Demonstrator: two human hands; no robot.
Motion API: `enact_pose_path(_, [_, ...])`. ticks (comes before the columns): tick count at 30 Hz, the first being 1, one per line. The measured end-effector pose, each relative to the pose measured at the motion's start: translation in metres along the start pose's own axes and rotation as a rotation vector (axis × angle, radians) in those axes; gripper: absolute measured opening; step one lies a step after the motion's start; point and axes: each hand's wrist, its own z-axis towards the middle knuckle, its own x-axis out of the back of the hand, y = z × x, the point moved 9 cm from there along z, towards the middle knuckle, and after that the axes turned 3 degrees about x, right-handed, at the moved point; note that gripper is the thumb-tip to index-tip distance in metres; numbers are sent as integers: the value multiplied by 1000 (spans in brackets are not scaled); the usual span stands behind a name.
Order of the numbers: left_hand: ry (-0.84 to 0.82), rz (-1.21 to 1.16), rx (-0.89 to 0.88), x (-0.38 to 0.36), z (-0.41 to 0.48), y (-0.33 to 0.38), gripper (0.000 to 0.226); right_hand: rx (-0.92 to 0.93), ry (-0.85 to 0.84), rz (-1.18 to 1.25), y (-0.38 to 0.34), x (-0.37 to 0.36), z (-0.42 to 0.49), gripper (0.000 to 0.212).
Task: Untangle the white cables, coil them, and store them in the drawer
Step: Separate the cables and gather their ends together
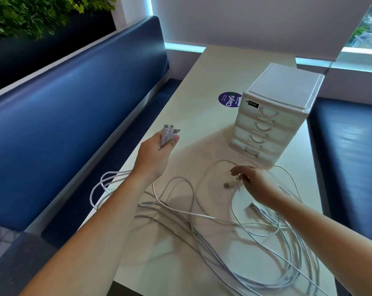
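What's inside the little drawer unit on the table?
All drawers of the drawer unit look closed; their cloudy fronts hide any contents. The white cables lie outside on the table.

L hand (157,154) bare, left of drawer unit (275,116) | L forearm bare as far as seen | R hand (257,184) bare, just in front of drawer unit | R forearm bare too | both arms slim, smooth | L thumbnail short, plain
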Motion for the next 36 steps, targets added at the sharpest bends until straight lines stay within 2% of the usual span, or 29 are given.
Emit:
enact_pose_path(3, [-4, -13, 7, -2, -3, 1, 13, 54, 110, 47, -8, 13, 1, 21])
enact_pose_path(6, [-4, -36, 9, -4, -6, 2, 10, 185, 260, 7, -20, 27, 1, 17])
enact_pose_path(9, [-14, -64, 18, -7, -9, 3, 16, 172, 342, 27, -30, 36, 3, 15])
enact_pose_path(11, [-20, -97, 24, -9, -12, 4, 25, 165, 299, 151, -40, 37, 6, 20])
enact_pose_path(16, [-105, -207, 50, -17, -19, 11, 30, 44, 164, 664, -70, 35, 12, 23])
enact_pose_path(19, [-193, -313, 47, -23, -23, 18, 33, 3, 181, 715, -92, 43, 13, 22])
enact_pose_path(22, [-180, -313, 51, -23, -26, 23, 30, -43, 215, 690, -107, 50, 15, 24])
enact_pose_path(27, [-191, -371, 77, -24, -29, 25, 27, -111, 95, 1148, -136, 42, 13, 35])
enact_pose_path(30, [-231, -446, 75, -25, -34, 31, 24, -80, 42, 1215, -153, 41, 9, 28])
enact_pose_path(32, [-253, -495, 60, -23, -37, 37, 32, -71, 44, 1203, -158, 42, 7, 24])
enact_pose_path(34, [-241, -506, 50, -20, -39, 39, 41, -62, 60, 1167, -163, 44, 5, 21])
enact_pose_path(36, [-213, -511, 53, -18, -41, 41, 38, -43, 68, 1182, -169, 44, 3, 19])
